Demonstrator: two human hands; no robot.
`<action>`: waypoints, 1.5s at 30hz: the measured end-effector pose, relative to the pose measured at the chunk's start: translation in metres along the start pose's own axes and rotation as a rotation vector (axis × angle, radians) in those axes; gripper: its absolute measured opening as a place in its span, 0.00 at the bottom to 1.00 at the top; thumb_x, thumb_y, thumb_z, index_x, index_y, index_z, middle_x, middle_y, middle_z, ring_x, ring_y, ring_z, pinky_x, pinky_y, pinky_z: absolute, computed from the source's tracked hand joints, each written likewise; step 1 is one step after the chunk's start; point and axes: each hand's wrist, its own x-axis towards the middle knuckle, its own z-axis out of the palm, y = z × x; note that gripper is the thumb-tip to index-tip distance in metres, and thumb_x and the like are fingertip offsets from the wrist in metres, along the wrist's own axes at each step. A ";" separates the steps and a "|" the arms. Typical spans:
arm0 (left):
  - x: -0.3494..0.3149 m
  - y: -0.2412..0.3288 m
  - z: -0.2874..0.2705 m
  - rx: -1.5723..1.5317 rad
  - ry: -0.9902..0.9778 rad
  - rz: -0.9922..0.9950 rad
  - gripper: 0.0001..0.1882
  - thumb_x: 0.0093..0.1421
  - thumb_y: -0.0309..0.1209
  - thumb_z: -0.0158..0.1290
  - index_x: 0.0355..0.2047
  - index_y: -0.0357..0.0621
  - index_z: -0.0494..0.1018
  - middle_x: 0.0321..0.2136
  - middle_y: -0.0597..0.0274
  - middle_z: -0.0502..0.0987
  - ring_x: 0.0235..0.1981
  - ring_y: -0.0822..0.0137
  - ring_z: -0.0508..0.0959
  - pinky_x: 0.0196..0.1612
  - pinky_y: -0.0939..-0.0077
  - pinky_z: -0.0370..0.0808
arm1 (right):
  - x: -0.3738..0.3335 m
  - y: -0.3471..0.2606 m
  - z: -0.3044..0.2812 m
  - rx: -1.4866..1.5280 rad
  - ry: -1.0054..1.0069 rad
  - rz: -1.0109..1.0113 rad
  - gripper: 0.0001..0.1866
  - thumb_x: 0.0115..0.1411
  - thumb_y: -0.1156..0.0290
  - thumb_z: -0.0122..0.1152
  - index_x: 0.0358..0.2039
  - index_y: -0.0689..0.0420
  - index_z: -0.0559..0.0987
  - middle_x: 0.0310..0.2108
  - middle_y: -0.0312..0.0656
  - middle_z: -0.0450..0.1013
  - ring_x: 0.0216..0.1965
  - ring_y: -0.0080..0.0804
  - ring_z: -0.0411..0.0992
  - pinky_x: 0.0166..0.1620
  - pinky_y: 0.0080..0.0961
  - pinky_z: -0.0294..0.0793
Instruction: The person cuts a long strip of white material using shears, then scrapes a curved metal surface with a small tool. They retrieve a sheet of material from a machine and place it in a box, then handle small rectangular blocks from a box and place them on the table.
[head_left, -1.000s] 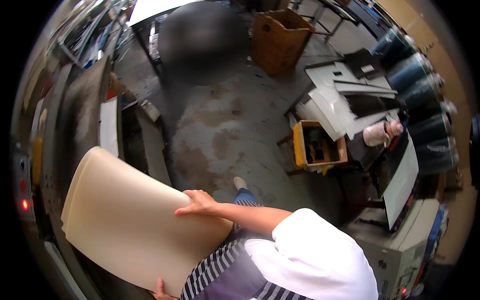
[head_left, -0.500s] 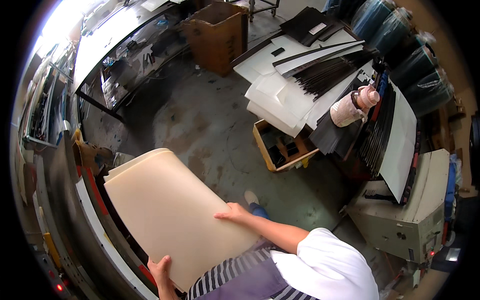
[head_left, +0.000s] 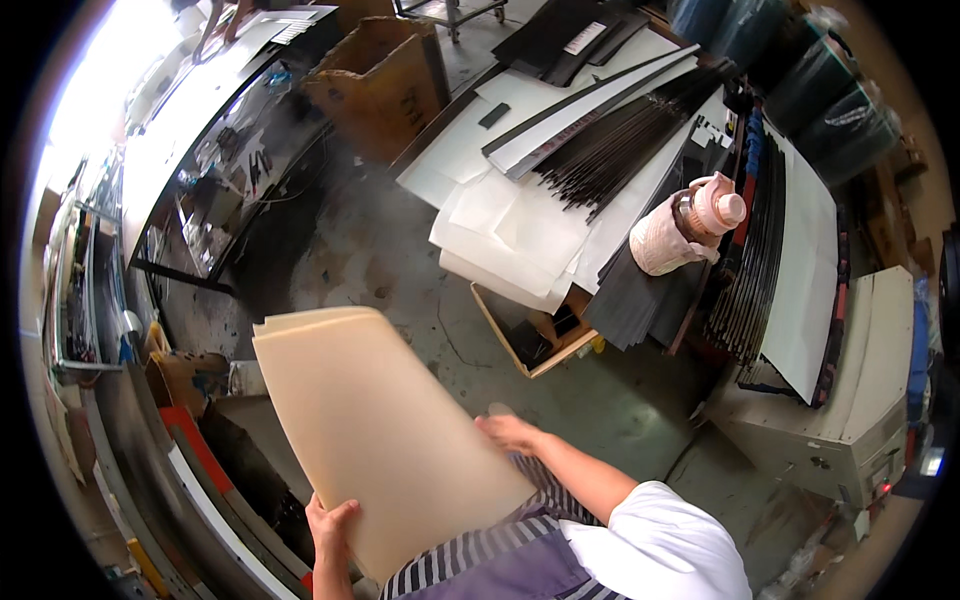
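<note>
A large cream sheet (head_left: 390, 430), bent over so that two layers show at its far end, lies in front of my body against the striped apron. Its material I cannot tell. My left hand (head_left: 332, 525) grips the near left edge, thumb on top and fingers passing underneath. At the right edge, my right hand (head_left: 510, 433) holds the sheet, its fingers slightly blurred and partly hidden at the edge.
Ahead to the right, a table holds white sheets (head_left: 510, 220), dark strips (head_left: 630, 150) and a pink bottle (head_left: 690, 220). Below it is a wooden box (head_left: 540, 355). A cardboard carton (head_left: 390, 90) stands farther back, a beige machine cabinet (head_left: 830, 390) at right, a long metal machine (head_left: 150, 470) at left.
The sheet and both hands have shifted to the right in the picture, while the table and its contents have moved left and look closer. Both hands stay at the sheet's edges.
</note>
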 end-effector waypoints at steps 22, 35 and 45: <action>-0.024 -0.080 -0.088 0.184 0.296 -0.193 0.15 0.46 0.21 0.57 0.37 0.29 0.74 0.30 0.58 0.77 0.28 0.65 0.74 0.30 0.71 0.71 | 0.115 0.089 -0.120 0.793 0.797 -0.177 0.17 0.49 0.80 0.56 0.41 0.62 0.68 0.31 0.48 0.70 0.28 0.44 0.74 0.28 0.44 0.81; -0.056 -0.142 -0.176 0.112 0.336 -0.094 0.17 0.46 0.20 0.58 0.39 0.27 0.74 0.34 0.55 0.77 0.32 0.64 0.75 0.35 0.72 0.74 | 0.011 0.008 0.174 0.452 0.170 -0.046 0.13 0.47 0.79 0.59 0.34 0.71 0.71 0.29 0.52 0.73 0.26 0.46 0.76 0.26 0.46 0.83; -0.076 -0.141 -0.184 -0.039 0.338 -0.069 0.19 0.48 0.18 0.55 0.43 0.24 0.72 0.36 0.52 0.77 0.33 0.62 0.76 0.35 0.72 0.76 | -0.062 -0.181 0.175 0.425 0.109 -0.452 0.16 0.51 0.78 0.55 0.41 0.69 0.70 0.33 0.48 0.72 0.30 0.41 0.75 0.32 0.41 0.80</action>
